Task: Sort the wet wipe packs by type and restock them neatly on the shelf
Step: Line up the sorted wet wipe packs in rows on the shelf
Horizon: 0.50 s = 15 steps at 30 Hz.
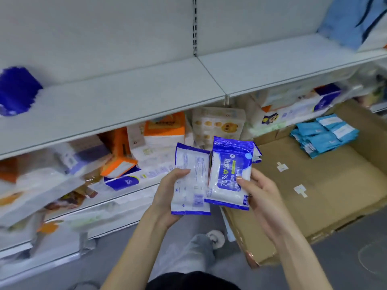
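My left hand (167, 191) grips a blue-and-white wet wipe pack (192, 181) with its printed back side up. My right hand (259, 195) holds a second blue-and-white pack (229, 172) face up, marked 75%, with at least one more pack tucked behind it. Both are held side by side in front of the shelving. A row of dark blue packs (17, 91) stands at the far left of the grey shelf (136, 97). Light blue packs (324, 135) lie piled in the far corner of the cardboard box (314, 185).
The lower shelf (125, 193) is crowded with jumbled orange, white and cartoon-printed packs. A light blue bag (351, 19) sits on the upper right shelf. The open cardboard box stands on the floor at the right. My leg and shoe (213, 237) are below.
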Each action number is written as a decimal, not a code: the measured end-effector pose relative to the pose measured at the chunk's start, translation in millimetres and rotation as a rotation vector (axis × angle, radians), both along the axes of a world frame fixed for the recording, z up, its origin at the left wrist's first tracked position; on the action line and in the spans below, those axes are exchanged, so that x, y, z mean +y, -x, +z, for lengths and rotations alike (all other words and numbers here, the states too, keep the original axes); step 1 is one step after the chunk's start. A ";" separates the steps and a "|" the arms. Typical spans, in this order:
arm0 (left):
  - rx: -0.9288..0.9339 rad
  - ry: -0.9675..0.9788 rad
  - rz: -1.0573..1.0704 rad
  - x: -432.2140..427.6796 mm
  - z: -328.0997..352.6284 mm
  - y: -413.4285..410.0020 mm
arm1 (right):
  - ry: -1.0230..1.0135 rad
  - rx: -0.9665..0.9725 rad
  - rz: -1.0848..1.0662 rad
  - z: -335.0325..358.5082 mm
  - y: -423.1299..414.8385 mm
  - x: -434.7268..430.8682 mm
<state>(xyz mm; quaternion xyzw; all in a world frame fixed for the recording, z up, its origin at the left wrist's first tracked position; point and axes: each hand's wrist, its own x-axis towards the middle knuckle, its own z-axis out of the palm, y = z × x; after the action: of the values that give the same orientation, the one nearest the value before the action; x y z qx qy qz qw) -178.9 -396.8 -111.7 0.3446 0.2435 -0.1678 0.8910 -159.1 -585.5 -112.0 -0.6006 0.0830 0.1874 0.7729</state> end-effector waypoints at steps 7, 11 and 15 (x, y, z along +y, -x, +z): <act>-0.055 0.009 0.126 71.1 32.4 30.6 | -0.034 -0.097 0.065 28.0 2.5 74.4; -0.014 -0.309 0.197 124.1 32.2 31.1 | -0.068 -0.128 0.127 36.4 -12.1 131.1; -0.052 -0.398 0.416 196.0 24.3 27.3 | -0.049 -0.092 0.115 34.4 -35.8 200.3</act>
<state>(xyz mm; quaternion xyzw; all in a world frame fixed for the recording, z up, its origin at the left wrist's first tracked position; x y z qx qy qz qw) -206.2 -200.8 -87.4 0.4595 0.3144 0.0787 0.8269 -123.3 -385.2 -77.5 -0.5933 0.0082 0.2059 0.7781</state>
